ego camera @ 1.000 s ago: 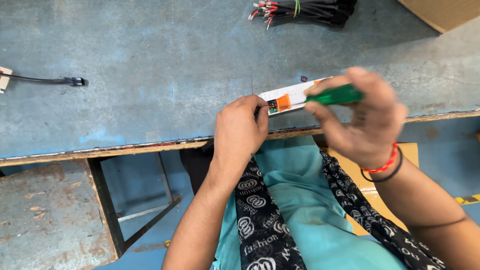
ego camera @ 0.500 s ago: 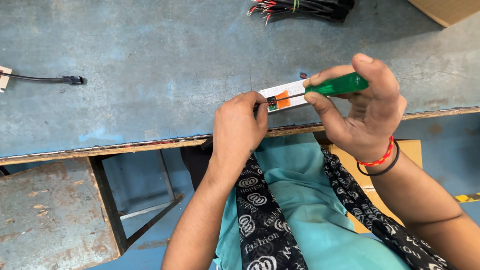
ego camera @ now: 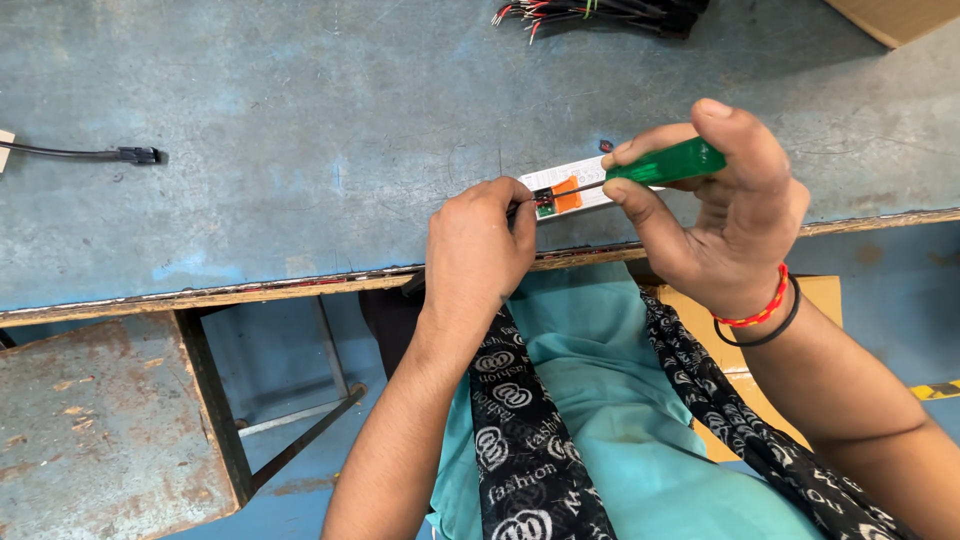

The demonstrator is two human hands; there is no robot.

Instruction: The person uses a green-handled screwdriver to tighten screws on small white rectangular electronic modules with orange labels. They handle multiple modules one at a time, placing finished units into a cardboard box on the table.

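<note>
1. The right hand [ego camera: 735, 215], right of centre in the frame, has thumb and fingers curled shut around the translucent green plastic handle of a slim screwdriver [ego camera: 668, 162]; its thin metal shaft runs leftward and slightly down toward the frame's centre
2. The shaft's tip meets the left end of a long white rectangular plastic module with an orange block and small green terminals [ego camera: 566, 190], which lies on the worn blue-painted metal table [ego camera: 300, 130] close to its near edge, just above centre of the frame
3. The module's long axis runs left to right with a slight rise to the right, nearly in line with the screwdriver shaft
4. The left hand [ego camera: 478, 245], at centre frame, is bent at the knuckles with fingertips pinched together at the module's left end; it seems to pin down a thin dark wire there, though what exactly it grips is hidden
5. The left hand is the nearer one to the terminals; the right hand stands off to their right by the length of the shaft
6. Far left lies a black cable with a plug [ego camera: 120, 155]; at the top edge, a bundle of black and red wires [ego camera: 590, 12]
</note>
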